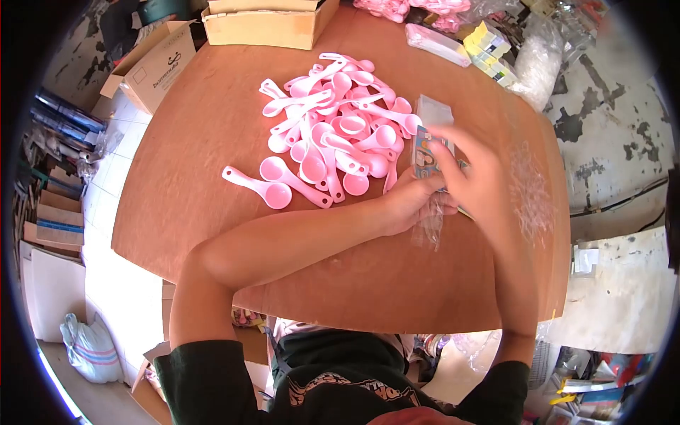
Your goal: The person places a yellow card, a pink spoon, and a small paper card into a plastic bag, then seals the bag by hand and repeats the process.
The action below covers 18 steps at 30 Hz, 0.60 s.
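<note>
A heap of pink plastic scoops (352, 125) lies in the middle of the brown table. My left hand (416, 202) reaches across to the right of the heap and is closed on a small printed card (425, 157). Clear plastic film (428, 228) hangs below its fingers. Slightly blurred, my right hand (471, 166) bends over the card from the right, thumb and forefinger at its upper part. Just beyond the card lies a clear plastic packet (434, 110). Two scoops (263, 188) lie at the heap's near left edge, closest to my left forearm.
Clear plastic strips (531, 191) lie on the table's right side. An open carton (262, 27) stands at the back edge, another carton (157, 69) beyond the left corner. Small yellow boxes (489, 49) and pink packets (437, 44) sit at the back right. A tied bag (92, 348) rests at lower left.
</note>
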Each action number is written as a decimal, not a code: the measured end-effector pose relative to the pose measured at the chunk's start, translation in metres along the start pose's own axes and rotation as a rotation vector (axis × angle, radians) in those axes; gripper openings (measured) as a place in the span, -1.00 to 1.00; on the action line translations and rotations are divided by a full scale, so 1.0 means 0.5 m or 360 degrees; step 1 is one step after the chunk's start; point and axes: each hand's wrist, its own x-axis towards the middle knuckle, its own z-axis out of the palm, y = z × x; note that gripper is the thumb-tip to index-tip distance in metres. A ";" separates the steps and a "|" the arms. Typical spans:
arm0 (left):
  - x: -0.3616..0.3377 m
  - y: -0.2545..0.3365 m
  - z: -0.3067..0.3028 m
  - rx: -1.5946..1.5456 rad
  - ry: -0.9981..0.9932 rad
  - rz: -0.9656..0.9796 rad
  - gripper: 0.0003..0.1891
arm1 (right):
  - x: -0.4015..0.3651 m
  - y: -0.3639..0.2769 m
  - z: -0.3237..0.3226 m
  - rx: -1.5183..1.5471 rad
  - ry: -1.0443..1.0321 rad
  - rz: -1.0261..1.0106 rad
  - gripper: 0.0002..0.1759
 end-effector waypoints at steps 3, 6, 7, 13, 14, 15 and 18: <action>0.001 -0.003 -0.011 -0.0008 0.0031 -0.0048 -0.76 | 0.106 0.068 0.057 -0.0059 -0.0303 -0.0202 -0.82; 0.003 -0.003 -0.011 -0.0025 0.0007 -0.0058 -0.78 | 0.159 0.086 0.096 -0.0545 -0.0813 -0.0156 -0.85; 0.002 -0.003 -0.011 -0.0022 0.0007 -0.0056 -0.78 | 0.168 0.081 0.104 -0.0545 -0.0809 -0.0158 -0.85; 0.007 -0.010 -0.018 -0.0102 -0.0052 -0.0015 -0.69 | 0.178 0.086 0.135 -0.0972 -0.1030 -0.0287 -0.90; 0.008 -0.010 -0.021 -0.0081 -0.0052 -0.0026 -0.73 | 0.176 0.093 0.137 -0.0939 -0.0956 -0.0317 -0.86; 0.009 -0.009 -0.023 -0.0058 -0.0054 -0.0036 -0.77 | 0.176 0.088 0.132 -0.0908 -0.0881 -0.0348 -0.82; 0.012 -0.012 -0.025 -0.0049 -0.0016 -0.0036 -0.74 | 0.168 0.072 0.091 -0.0811 -0.0639 -0.0121 -0.72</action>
